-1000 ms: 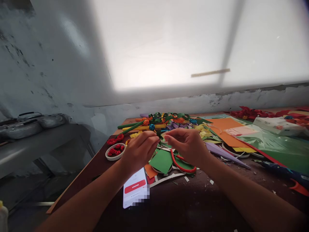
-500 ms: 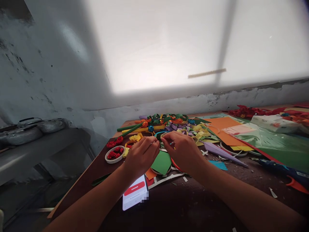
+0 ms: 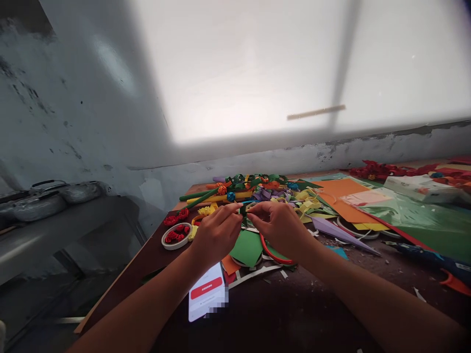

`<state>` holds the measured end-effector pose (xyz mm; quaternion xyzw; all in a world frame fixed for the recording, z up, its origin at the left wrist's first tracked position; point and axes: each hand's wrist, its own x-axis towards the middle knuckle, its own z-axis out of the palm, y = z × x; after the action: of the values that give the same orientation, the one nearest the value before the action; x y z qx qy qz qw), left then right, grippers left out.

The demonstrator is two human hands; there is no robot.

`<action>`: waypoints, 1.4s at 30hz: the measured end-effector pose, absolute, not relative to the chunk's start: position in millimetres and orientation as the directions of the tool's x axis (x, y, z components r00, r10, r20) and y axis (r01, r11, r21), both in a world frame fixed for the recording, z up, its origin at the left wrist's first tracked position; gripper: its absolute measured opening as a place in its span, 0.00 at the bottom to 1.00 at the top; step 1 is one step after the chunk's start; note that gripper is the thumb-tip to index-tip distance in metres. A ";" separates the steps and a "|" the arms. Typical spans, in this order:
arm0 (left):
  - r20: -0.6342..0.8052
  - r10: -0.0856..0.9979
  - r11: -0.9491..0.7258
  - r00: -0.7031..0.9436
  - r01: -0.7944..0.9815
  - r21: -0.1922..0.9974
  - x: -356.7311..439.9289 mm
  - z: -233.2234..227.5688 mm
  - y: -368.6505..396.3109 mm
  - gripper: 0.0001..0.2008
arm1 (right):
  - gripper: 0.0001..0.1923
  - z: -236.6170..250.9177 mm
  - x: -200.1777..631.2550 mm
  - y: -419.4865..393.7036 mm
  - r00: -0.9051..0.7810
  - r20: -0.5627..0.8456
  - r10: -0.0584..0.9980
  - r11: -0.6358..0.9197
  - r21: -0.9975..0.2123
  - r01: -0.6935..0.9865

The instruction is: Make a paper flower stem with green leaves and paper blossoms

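Note:
My left hand [image 3: 220, 229] and my right hand [image 3: 279, 226] meet above the middle of the table. Between their fingertips is a small dark green paper strip [image 3: 244, 212], pinched from both sides; its exact shape is partly hidden by the fingers. Below the hands lies a green paper sheet [image 3: 247, 247], beside a red ring [image 3: 274, 256]. Left of my left hand, a white tape roll [image 3: 165, 243] encircles several red paper flowers [image 3: 176, 234]. Under my left wrist rests a lit phone [image 3: 206, 293], partly covered by the forearm.
Behind the hands are heaped purple paper strips [image 3: 272, 194], yellow strips [image 3: 309, 203] and rolled paper sticks [image 3: 200, 198]. To the right lie a purple paper cone [image 3: 342, 234], orange sheets [image 3: 346, 193], a tissue pack [image 3: 425, 188] and dark-blue-handled scissors [image 3: 430, 257]. Wrapped pots [image 3: 79, 191] stand on a left-hand bench.
My hands have shifted slightly, and my right wrist has turned, showing more of the red ring. More of the dark green strip shows between the fingertips.

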<state>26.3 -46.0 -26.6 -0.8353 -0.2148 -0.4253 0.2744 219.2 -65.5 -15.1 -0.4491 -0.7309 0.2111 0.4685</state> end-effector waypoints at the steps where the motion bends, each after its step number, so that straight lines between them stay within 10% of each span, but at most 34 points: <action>1: 0.819 0.117 -0.743 0.561 0.597 -0.303 26.4 -26.4 -46.5 0.06 | 0.08 -14.6 219.4 -67.1 -0.163 0.499 0.851 0.510 -0.715 0.478; 10: 0.768 0.215 -0.782 0.603 0.578 -0.235 23.3 -28.3 -47.6 0.08 | 0.06 -15.7 220.9 -65.6 -0.178 0.500 0.847 0.512 -0.680 0.524; 19: 0.872 0.262 -0.914 0.413 0.397 0.086 25.7 -24.5 -47.7 0.08 | 0.21 -13.6 221.4 -51.0 -0.336 0.224 0.915 0.136 -0.954 -0.266; 42: 0.861 0.412 -0.907 0.299 0.226 0.355 30.0 -32.2 -48.3 0.06 | 0.18 -17.6 214.8 -51.8 -0.327 0.136 0.935 -0.013 -0.910 -0.415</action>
<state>30.0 -48.3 -32.2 -0.8017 -0.1989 -0.5574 -0.0834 214.8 -51.8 -17.6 -0.2710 -0.4800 0.6581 0.5128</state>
